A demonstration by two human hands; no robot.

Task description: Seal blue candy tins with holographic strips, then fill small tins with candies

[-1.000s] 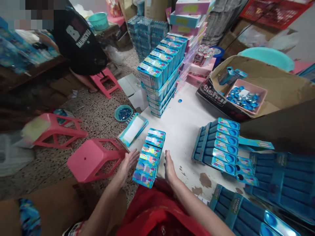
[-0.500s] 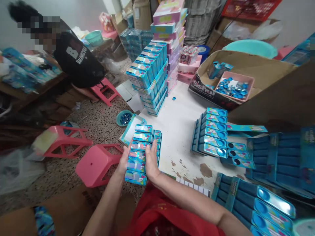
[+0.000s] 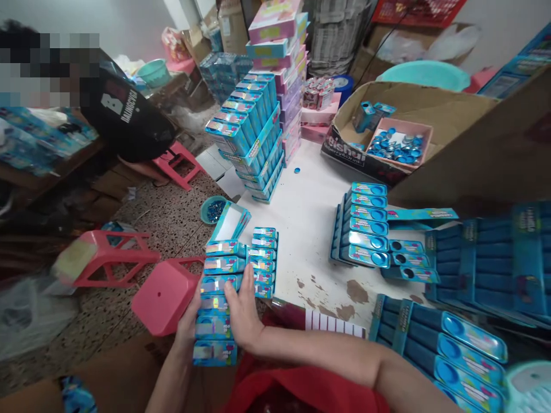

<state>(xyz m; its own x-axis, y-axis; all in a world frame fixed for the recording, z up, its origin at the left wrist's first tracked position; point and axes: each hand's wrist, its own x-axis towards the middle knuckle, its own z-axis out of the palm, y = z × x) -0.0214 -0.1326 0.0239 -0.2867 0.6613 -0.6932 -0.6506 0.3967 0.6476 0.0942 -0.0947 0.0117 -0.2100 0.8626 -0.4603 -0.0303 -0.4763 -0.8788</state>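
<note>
Between my two hands is a row of small blue tins (image 3: pixel 214 327), their printed ends facing up, held at the table's near left edge. My left hand (image 3: pixel 189 315) is wrapped along the row's left side, its fingers mostly hidden. On the other side my right hand (image 3: pixel 245 312) presses with its thumb and fingers against the tins. Just beyond the right hand, another row of blue tins (image 3: pixel 263 255) stands on the white table (image 3: pixel 301 212). A flat open blue carton (image 3: pixel 230 222) lies behind the held row.
Stacked trays of blue tins (image 3: pixel 245 137) rise at the back, beside pink boxes (image 3: pixel 275 23). More tins (image 3: pixel 365 226) stand on the right. A cardboard box (image 3: pixel 344 152) holds a pink tray of caps (image 3: pixel 398 143). Pink stools (image 3: pixel 166 295) are at left; a person in black (image 3: pixel 124 115) sits beyond.
Both hands have brought the held row of tins closer to my body and leftward. More of the row standing behind it on the table now shows. The view has shifted slightly.
</note>
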